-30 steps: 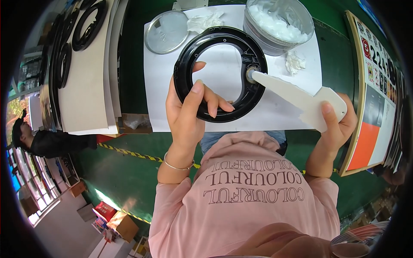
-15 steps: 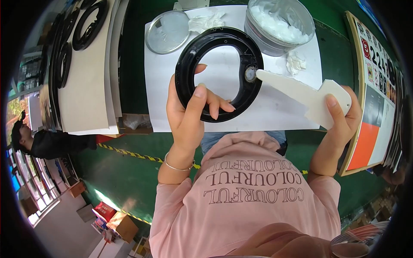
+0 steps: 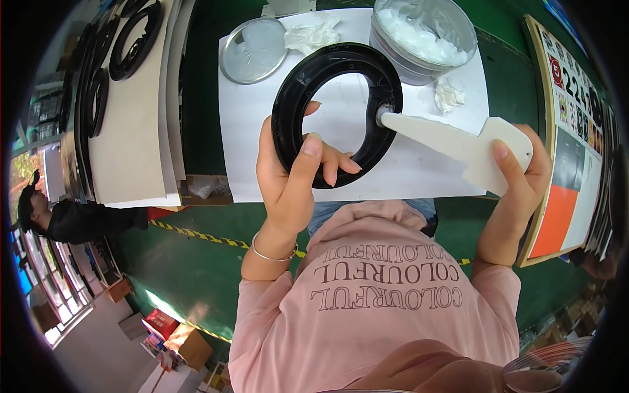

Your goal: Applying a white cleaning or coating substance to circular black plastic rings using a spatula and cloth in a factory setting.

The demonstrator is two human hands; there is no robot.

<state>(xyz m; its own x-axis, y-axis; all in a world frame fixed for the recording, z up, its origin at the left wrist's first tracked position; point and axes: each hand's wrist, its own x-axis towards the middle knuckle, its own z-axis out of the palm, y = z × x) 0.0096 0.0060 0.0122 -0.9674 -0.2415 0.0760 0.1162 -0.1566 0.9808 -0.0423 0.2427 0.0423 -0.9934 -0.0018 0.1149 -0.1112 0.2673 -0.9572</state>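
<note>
A black plastic ring (image 3: 291,105) is held up over the white sheet, tilted, with my left hand (image 3: 295,167) closed around its lower left side. My thumb and fingers reach through its opening. On the ring's right side sits a small round recess (image 3: 385,112) with whitish, shiny grease in it. My right hand (image 3: 523,167) pinches the wide end of a flat white spatula (image 3: 452,139) with a torn-looking lower edge. The spatula's narrow tip touches the ring at the recess and covers part of it.
A clear tub of white grease (image 3: 419,39) stands at the back right of the white sheet (image 3: 252,150). Its round lid (image 3: 254,51) and crumpled tissues (image 3: 313,36) lie at the back left. More black rings (image 3: 136,40) rest on boards at left. A framed board (image 3: 563,144) stands at right.
The ring has turned and tilted slightly in my left hand. The spatula tip has moved a little left and down, onto the recess.
</note>
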